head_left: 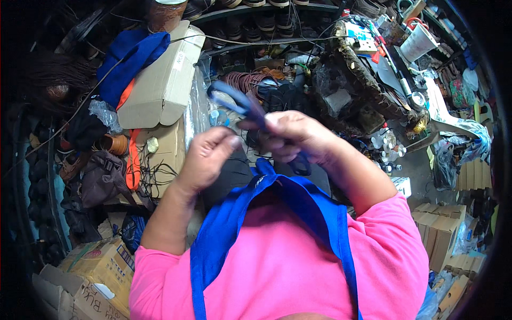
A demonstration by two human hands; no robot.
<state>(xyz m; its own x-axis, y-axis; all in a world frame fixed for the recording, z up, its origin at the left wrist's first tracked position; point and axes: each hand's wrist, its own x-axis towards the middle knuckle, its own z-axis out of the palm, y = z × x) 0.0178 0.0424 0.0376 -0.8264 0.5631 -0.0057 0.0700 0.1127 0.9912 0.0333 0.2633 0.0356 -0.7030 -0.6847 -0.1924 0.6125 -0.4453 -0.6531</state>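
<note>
My right hand (pixel 301 136) is closed around a dark blue looped, strap-like piece (pixel 234 101), smeared by motion. Its pale-edged loop points up and to the left, and a dark end hangs below my fingers. Just left of it, my left hand (pixel 208 157) is raised with thumb and fingers pinched together; whatever may be between them is too small to make out. Both hands are above my lap, in front of the blue apron (pixel 224 240) over my pink shirt.
Cardboard (pixel 154 90) with a blue cloth (pixel 130 58) lies at the left. A round, ragged-edged work stand (pixel 346 64) is at the far right, near small bottles (pixel 386 144). Shoes (pixel 264 21) line the back shelves. Cartons (pixel 101 266) stand near left.
</note>
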